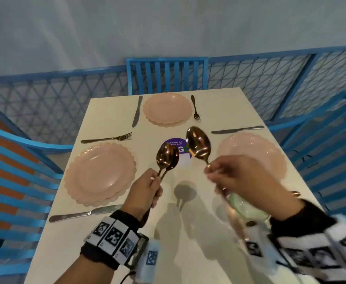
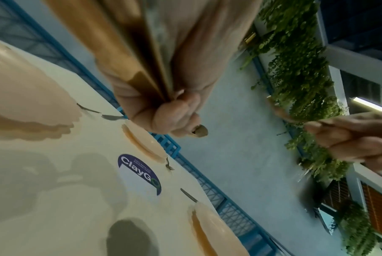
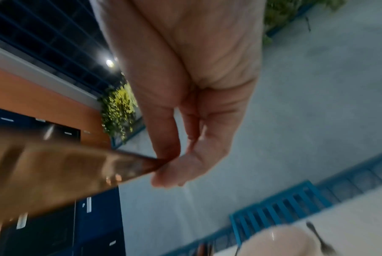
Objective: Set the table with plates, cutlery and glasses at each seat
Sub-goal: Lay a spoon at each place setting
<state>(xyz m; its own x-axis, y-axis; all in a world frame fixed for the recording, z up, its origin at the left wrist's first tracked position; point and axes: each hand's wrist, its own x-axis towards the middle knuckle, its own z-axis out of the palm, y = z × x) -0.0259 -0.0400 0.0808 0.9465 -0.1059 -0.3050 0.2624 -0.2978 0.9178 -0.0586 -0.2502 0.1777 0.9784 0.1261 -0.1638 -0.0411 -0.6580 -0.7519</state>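
Over the middle of the cream table (image 1: 106,253) my left hand (image 1: 147,188) grips the handles of two copper spoons (image 1: 167,156), bowls up; the left wrist view shows the handles (image 2: 128,52) running through my curled fingers (image 2: 170,114). My right hand (image 1: 225,175) pinches the handle of a third copper spoon (image 1: 198,143), blurred in the right wrist view (image 3: 54,173). Pink scalloped plates lie at the left seat (image 1: 100,173), the far seat (image 1: 167,108) and the right seat (image 1: 252,150), each with a knife and fork beside it.
A greenish glass item (image 1: 247,208) stands under my right forearm, partly hidden. A purple sticker (image 1: 180,145) marks the table's centre. Blue slatted chairs stand at the left (image 1: 14,191), far (image 1: 166,74) and right (image 1: 321,160) sides, with blue mesh fencing behind.
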